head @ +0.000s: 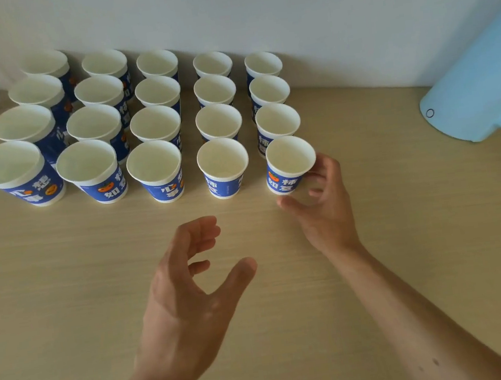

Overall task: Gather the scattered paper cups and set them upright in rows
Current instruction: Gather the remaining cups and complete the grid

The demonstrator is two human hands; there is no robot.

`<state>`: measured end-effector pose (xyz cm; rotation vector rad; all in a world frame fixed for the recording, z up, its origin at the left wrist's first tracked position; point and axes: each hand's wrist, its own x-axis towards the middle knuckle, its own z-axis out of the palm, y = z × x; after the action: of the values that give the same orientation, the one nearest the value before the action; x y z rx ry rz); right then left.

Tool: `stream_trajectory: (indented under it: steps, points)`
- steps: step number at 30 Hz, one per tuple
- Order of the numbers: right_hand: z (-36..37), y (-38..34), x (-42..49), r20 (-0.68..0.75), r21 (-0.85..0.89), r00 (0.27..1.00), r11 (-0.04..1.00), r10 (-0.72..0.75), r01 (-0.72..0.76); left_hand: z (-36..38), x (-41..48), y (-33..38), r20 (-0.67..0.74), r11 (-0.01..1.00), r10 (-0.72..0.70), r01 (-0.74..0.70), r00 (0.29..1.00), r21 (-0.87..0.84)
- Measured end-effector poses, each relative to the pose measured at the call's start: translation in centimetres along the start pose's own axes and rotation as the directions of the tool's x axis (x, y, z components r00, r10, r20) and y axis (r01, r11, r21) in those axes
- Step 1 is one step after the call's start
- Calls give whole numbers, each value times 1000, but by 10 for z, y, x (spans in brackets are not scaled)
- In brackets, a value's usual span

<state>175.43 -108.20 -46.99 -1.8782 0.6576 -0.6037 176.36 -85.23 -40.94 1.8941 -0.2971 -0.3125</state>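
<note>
Paper cup [288, 166] within loosely curled fingers [320, 177]

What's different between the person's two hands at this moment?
The right hand curls round the front-right cup; the left hand holds nothing. The right hand reaches the cup rows; the left hand hovers nearer the person, over the table. Both have curled fingers.

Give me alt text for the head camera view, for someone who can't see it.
Twenty blue and white paper cups stand upright in a five-by-four grid on a wooden table near a pale blue jug. The right hand curves round the front right cup; the left hand hovers open.
</note>
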Motion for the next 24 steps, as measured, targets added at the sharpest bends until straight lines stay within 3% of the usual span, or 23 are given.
stream_trajectory:
  steps: [3,10,17,24]
  points:
    - [-21,-15,-32,-46,3,994,995,101,-101,-6,-9,19,11,999,-31,30,999,39]
    - [-89,-93,-118,-176,201,917,925,359,-323,-9,-42,103,37,994,-94,92,995,61]
    - [-183,-154,-145,-229,278,869,885,438,-373,20,-109,189,127,999,-24,20,992,31]
    - [-299,-166,-165,-224,358,866,864,448,-354,110,-180,256,200,998,68,-65,977,-23]
